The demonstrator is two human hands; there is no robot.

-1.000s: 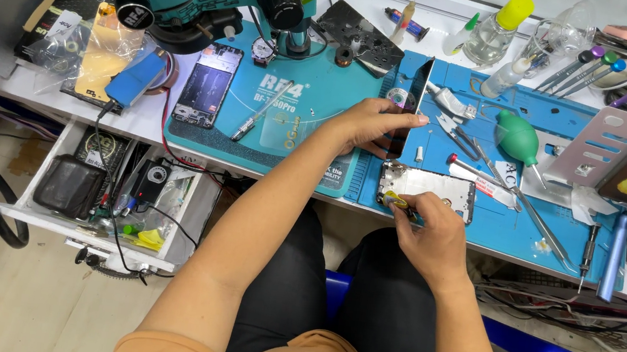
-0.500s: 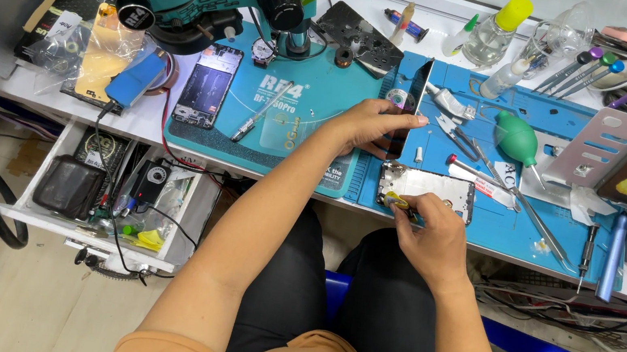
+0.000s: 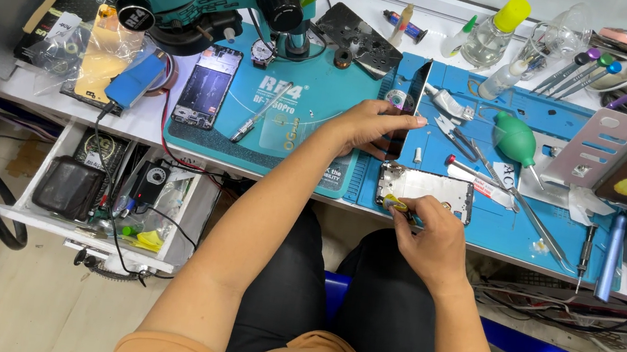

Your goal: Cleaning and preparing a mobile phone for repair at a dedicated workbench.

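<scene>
Your right hand (image 3: 429, 237) sits just below the centre of the frame, fingers pinched narrow around a small yellow tool (image 3: 395, 204) whose tip touches the lower left corner of the opened phone frame (image 3: 426, 190). That silver frame lies flat on the blue work mat (image 3: 486, 225), directly above and touching your right hand, its long axis running left to right across the picture. Your left hand (image 3: 374, 123) is higher, at centre frame, gripping the dark phone screen (image 3: 409, 108), which stands on edge, tilted, its long axis running from the upper middle of the frame downward. Of your 2 hands, the right is nearer the frame; the screen's lower end is just above the frame's left end.
</scene>
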